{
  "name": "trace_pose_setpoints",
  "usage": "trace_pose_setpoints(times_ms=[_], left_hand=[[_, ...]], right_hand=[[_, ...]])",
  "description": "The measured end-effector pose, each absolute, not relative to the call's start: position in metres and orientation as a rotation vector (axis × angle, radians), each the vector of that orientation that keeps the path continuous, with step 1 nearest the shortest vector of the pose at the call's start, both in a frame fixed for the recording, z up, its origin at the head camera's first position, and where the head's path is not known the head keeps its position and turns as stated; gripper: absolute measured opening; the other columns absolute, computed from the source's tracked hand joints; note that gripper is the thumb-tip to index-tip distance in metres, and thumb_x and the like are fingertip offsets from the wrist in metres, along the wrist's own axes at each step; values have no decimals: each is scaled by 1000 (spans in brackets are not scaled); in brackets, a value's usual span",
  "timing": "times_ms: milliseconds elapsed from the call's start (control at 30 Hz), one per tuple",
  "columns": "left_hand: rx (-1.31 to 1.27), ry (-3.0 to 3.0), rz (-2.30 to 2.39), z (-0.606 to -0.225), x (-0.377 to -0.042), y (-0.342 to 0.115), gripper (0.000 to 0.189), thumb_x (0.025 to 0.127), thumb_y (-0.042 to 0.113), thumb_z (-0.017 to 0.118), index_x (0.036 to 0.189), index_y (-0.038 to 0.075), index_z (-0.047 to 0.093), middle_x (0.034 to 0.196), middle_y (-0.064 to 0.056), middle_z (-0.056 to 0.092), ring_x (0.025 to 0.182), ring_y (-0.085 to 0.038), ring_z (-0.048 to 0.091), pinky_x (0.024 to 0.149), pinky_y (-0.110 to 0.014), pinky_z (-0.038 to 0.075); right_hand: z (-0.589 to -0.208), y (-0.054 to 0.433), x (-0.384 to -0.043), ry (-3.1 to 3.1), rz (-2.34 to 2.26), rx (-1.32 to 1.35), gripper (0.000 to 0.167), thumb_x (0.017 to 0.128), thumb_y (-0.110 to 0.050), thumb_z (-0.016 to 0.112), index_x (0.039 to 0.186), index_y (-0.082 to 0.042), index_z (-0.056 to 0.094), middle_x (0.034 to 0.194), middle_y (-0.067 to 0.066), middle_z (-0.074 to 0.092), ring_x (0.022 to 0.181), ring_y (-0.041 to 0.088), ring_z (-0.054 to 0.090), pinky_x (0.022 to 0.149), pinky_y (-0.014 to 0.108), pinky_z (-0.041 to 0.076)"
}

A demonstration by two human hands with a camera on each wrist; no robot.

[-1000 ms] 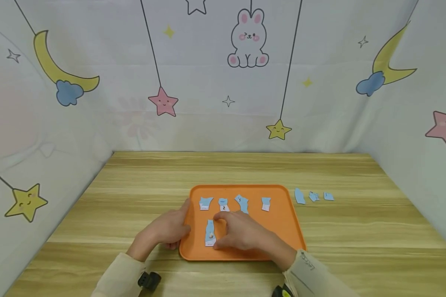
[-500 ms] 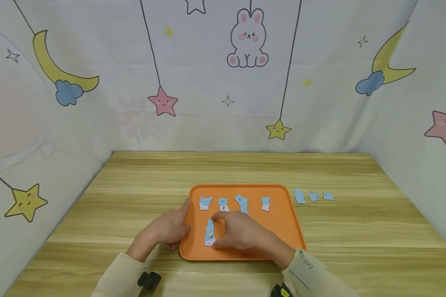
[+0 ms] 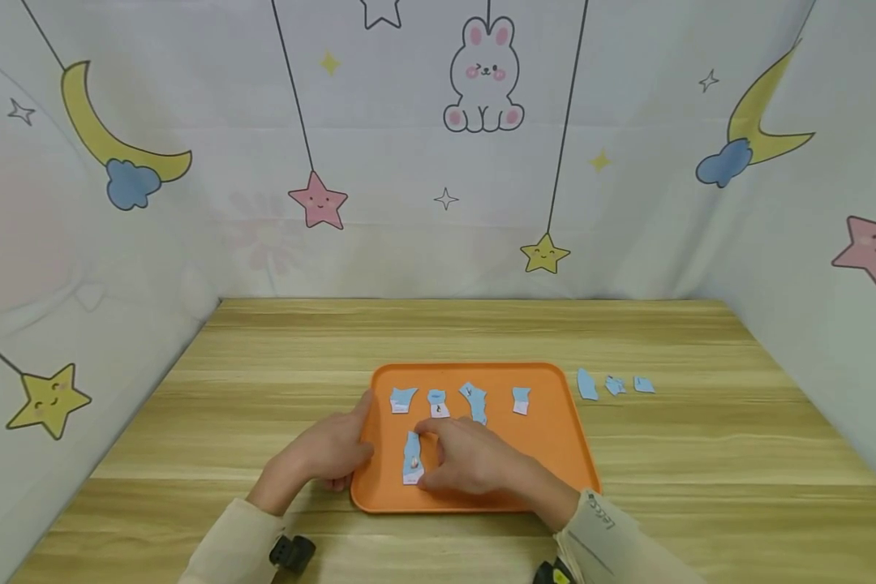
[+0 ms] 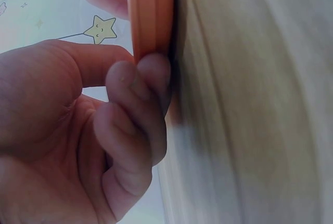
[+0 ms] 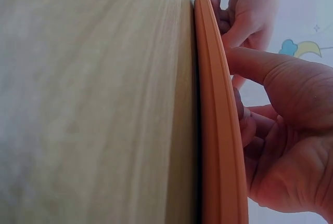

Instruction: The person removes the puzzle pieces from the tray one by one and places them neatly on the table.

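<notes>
My left hand (image 3: 333, 444) grips the left rim of the orange tray (image 3: 547, 474). In the left wrist view the thumb lies over that rim and curled fingers (image 4: 130, 86) sit against its outer side. Inside the tray at lower left lies a tall, wavy-edged light-blue paper piece (image 3: 412, 461), white at the bottom, with a small picture like a boat. My right hand (image 3: 474, 456) holds it at its right side, index finger at the top and thumb at the bottom corner. In the right wrist view the tray wall hides the piece.
Several other blue-and-white paper pieces, such as the left one (image 3: 403, 400) and the right one (image 3: 521, 399), form a row along the tray's back. On the wooden table (image 3: 701, 454), right of the tray, lie three more scraps (image 3: 615, 385). A patterned curtain (image 3: 394, 268) surrounds the table.
The right hand and the paper piece have shifted only very slightly. The left hand stays on the tray rim. The whole head view has drifted a little.
</notes>
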State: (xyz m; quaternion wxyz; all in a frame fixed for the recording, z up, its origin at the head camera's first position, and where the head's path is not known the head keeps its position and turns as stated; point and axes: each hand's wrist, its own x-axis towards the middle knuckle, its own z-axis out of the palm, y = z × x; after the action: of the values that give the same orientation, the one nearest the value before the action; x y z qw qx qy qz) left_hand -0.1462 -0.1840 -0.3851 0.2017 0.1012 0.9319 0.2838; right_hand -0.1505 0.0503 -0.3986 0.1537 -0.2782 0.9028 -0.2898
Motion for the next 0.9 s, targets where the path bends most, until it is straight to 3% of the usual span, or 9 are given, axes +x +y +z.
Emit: trace_pose_setpoints(times_ms=[300, 900], left_hand=[[282, 2598, 804, -386, -147, -185, 83, 99, 4, 53, 168, -4, 9, 55, -7, 60, 40, -15, 51, 39, -26, 43], [282, 2591, 817, -388, -147, -185, 84, 97, 3, 52, 168, -3, 7, 54, -6, 59, 40, -13, 51, 39, -25, 42]], right_hand=[[-400, 59, -152, 2490, -971, -812, 70, 84, -12, 84, 147, 0, 57, 56, -8, 51, 49, 5, 46, 50, 19, 35], [-394, 81, -153, 2512, -1015, -739, 73, 85, -17, 83, 151, -5, 56, 56, -8, 50, 50, 7, 43, 51, 20, 35]])
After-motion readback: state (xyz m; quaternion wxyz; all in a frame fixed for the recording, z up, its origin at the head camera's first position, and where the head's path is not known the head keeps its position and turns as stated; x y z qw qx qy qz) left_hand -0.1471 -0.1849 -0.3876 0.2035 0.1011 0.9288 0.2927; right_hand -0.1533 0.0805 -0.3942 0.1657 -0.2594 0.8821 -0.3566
